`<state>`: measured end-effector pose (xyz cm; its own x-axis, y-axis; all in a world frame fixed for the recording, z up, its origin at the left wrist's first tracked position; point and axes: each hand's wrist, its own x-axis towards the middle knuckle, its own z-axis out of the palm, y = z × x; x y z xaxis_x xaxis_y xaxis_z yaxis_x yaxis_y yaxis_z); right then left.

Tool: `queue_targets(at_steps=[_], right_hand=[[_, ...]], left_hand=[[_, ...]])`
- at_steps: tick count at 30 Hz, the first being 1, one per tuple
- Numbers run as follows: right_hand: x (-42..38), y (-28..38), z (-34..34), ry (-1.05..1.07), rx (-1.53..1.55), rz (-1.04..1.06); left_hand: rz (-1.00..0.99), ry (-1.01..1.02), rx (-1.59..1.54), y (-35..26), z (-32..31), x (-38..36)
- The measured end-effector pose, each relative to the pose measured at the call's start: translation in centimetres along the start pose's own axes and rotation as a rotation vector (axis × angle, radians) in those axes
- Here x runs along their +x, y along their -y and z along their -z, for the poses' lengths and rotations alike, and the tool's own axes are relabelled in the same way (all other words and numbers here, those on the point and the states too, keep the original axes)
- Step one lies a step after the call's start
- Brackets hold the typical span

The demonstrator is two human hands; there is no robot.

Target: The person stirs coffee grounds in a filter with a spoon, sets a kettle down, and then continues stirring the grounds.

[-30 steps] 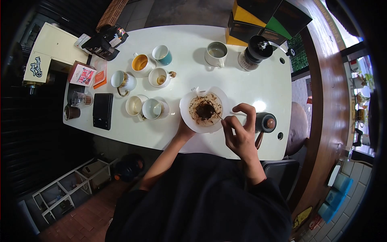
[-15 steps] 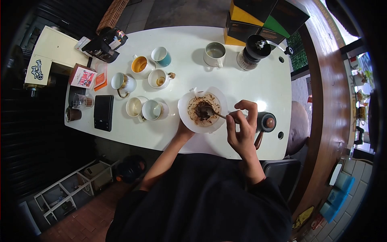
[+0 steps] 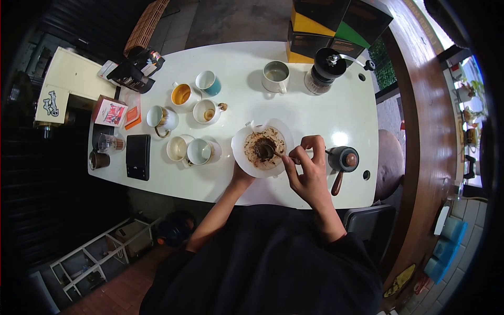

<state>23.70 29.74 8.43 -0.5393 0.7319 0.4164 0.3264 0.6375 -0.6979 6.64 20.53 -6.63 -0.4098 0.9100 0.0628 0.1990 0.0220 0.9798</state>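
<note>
- R hand [image 3: 313, 181]: fingers pinched on spoon [image 3: 270, 151] handle, near its upper end; bowl sits down in dark grounds [image 3: 262, 140], to the left of & beyond those fingers.
- L hand [image 3: 242, 177]: at near-left underside of paper filter [image 3: 240, 143]; fingers hidden there, so can't tell how firmly they're closed.
- Filter loc.: btwn the two hands, just left of R fingers & just beyond L, opening up, w/ dark bits stuck on inner wall.
- Step in hand looks like working the grounds w/ the spoon. Best done w/ small, slow turns from R fingers, wrist quiet.
- Keep spoon tip light vs. the wall; wet-looking paper may tear if scraped hard, esp. low down.
- Steady from L side, w/o squeezing; pressure there could fold the rim inward.
- Work wall bits toward the middle, so the bed ends up approx. even, w/ no deep pit.
- Mind R knuckles: lidded pot [image 3: 344, 158] stands on tabletop [image 3: 315, 115] just to their right, so keep strokes short that way. Mugs [image 3: 203, 151] left of L fingers, apart from them; ample margin.
</note>
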Motion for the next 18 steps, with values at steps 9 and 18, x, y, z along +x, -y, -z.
queue_targets(at_steps=[9, 18], right_hand=[[0.1, 0.6, 0.0, 0.137, -0.09, 0.005], [1.2, 2.3, 0.0, 0.09, -0.219, -0.067]], left_hand=[[0.013, 0.11, -0.059, 1.9, 0.4, -0.5], [-0.057, 0.076, -0.063, 0.5, 0.3, 0.8]])
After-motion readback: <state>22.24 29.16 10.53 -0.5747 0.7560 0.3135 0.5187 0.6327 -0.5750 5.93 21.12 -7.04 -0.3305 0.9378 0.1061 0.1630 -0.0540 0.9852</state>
